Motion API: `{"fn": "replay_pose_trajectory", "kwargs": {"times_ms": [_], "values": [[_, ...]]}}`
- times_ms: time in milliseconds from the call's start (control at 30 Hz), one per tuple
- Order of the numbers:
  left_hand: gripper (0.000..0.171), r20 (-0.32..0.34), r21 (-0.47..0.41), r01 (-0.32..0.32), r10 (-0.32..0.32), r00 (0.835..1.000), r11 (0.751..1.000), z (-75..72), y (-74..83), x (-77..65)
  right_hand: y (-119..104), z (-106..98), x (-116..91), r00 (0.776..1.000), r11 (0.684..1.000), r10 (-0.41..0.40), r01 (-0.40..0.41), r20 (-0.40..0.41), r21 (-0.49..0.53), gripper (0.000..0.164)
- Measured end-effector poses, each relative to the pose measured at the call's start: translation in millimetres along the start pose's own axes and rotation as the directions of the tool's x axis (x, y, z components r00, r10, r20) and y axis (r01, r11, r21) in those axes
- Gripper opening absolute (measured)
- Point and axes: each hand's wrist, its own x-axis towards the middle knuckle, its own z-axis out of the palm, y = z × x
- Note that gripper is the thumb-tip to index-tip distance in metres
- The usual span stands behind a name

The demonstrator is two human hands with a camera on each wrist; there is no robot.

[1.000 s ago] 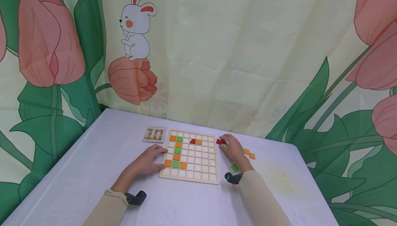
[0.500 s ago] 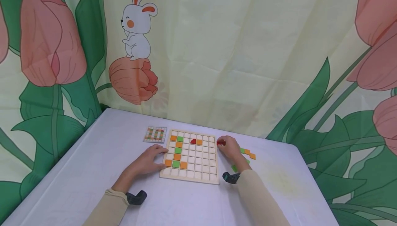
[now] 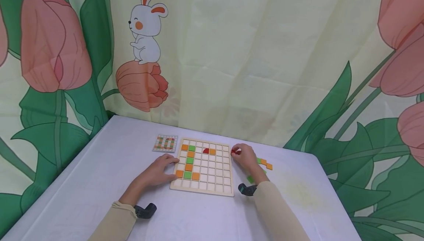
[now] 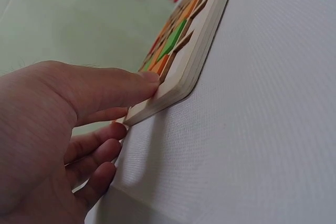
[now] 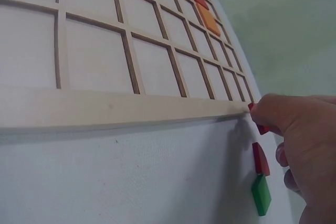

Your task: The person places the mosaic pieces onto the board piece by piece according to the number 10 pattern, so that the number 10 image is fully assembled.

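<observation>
My left hand (image 3: pixel 154 172) holds the left edge of a square wooden grid board (image 3: pixel 202 192). In the left wrist view its thumb lies on the board's rim near a corner, with the other fingers curled beside the edge. By the board's upper right edge, my right hand (image 3: pixel 247 159) pinches a red tile (image 5: pixel 261 126) between thumb and fingertips. Below that hand a second red tile (image 5: pixel 260 159) and a green tile (image 5: pixel 261 195) lie on the cloth. Orange and green tiles fill several cells at the board's left; a red quarter-round tile (image 3: pixel 206 151) and an orange tile (image 3: pixel 212 152) sit farther right.
A small pattern card (image 3: pixel 165 143) lies beyond the board's upper left corner. Loose orange tiles (image 3: pixel 269 166) and green tiles (image 3: pixel 250 179) are around the right forearm. Behind the white-covered table (image 3: pixel 82 182) hangs a curtain (image 3: pixel 225 68) printed with tulips and a rabbit.
The right hand has shifted slightly at the board's right edge, and its fingers have closed on a red tile. The left hand and the tiles on the board stay as they were.
</observation>
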Motion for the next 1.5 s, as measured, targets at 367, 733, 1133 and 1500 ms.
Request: {"fn": "replay_pose_trajectory", "kwargs": {"times_ms": [367, 733, 1133, 1500], "values": [[0.057, 0.005, -0.009, 0.001, -0.001, 1.000, 1.000, -0.1, -0.8, 0.8, -17.2, 12.5, 0.9, 0.998, 0.994, -0.059, 0.056, 0.027, 0.089, 0.014], [0.057, 0.010, -0.004, 0.000, 0.000, 1.000, 1.000, 2.2, 0.0, 0.9, -26.6, 23.3, -0.5, 0.995, 0.988, -0.085, 0.078, 0.047, 0.135, 0.014], [0.056, 0.010, 0.002, 0.004, -0.004, 1.000, 1.000, 2.2, 0.2, 0.4, -29.6, 23.4, 2.3, 0.986, 0.983, -0.160, 0.155, 0.050, 0.100, 0.010], [0.057, 0.005, 0.002, 0.005, -0.005, 1.000, 1.000, 0.4, -0.4, 0.3, -25.1, 21.9, -0.2, 0.996, 0.986, -0.085, 0.082, 0.017, 0.145, 0.009]]}}
